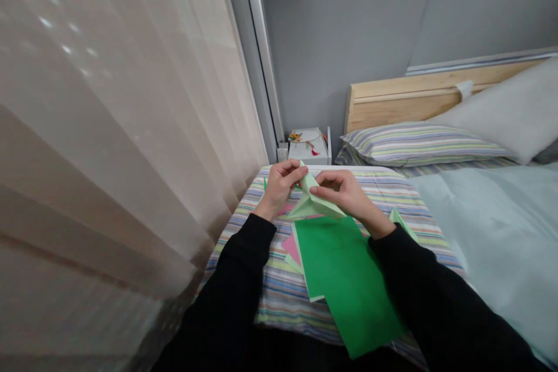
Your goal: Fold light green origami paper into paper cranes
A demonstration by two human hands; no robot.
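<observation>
So, a tight two-handed pinch over the bed

Both the left hand [281,186] and right hand [342,195] are clenched, fingertips gripping a pale green folded paper shape [311,200], held up above a striped cotton bedspread [279,296]. A flat dark green paper sheet [344,285] and pink paper piece [291,249] lie below. Fingers hide part of the fold, so its exact shape is hard to make out.

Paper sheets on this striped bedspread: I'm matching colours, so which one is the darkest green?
The dark green rectangular paper sheet, lying on top of the pale green paper sheet; that sheet and the folded pale green paper are much lighter.
</observation>
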